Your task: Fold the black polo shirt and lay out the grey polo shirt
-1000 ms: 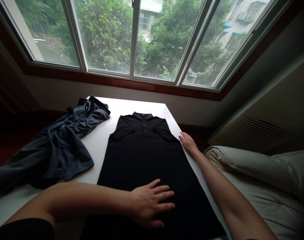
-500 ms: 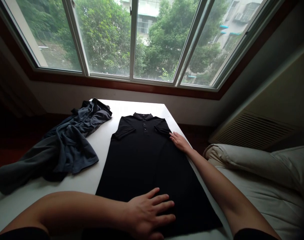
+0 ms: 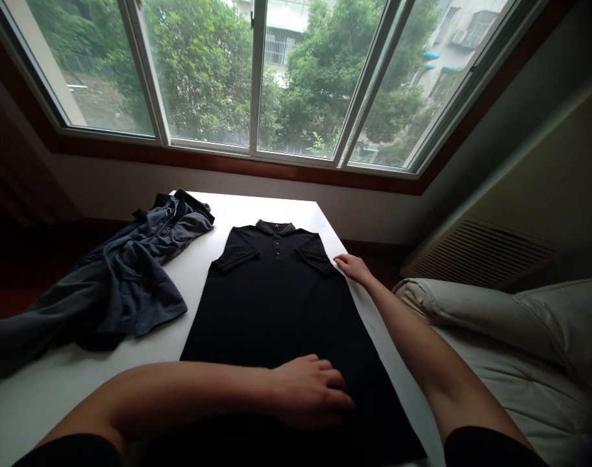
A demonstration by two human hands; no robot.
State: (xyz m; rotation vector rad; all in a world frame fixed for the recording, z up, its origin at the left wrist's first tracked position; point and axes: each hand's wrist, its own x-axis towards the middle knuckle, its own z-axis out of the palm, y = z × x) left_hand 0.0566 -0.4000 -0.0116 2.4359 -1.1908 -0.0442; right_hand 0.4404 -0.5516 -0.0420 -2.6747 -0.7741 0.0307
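The left hand's fingers (image 3: pixel 339 395) are bent and slightly apart over the near part of a black polo shirt (image 3: pixel 276 311); I cannot tell whether they pinch any cloth. The left hand (image 3: pixel 308 392) comes in across the shirt from the left. The right hand (image 3: pixel 355 267) is by the shirt's right edge, just below the right sleeve (image 3: pixel 315 251), its fingers close together; whether they grip anything cannot be made out.

The shirt lies spread on the white tabletop (image 3: pixel 257 202), its collar (image 3: pixel 275 227) at the far end and its 2 short sleeves turned inward over the front. Left of it, apart from it, a rumpled grey-blue garment (image 3: pixel 145 272) lies on the tabletop. To the right is pale, padded seating (image 3: pixel 491 305), with a slatted vent (image 3: pixel 485 250) beyond. A wide window (image 3: pixel 203 71) fills the far side, with green trees outside.
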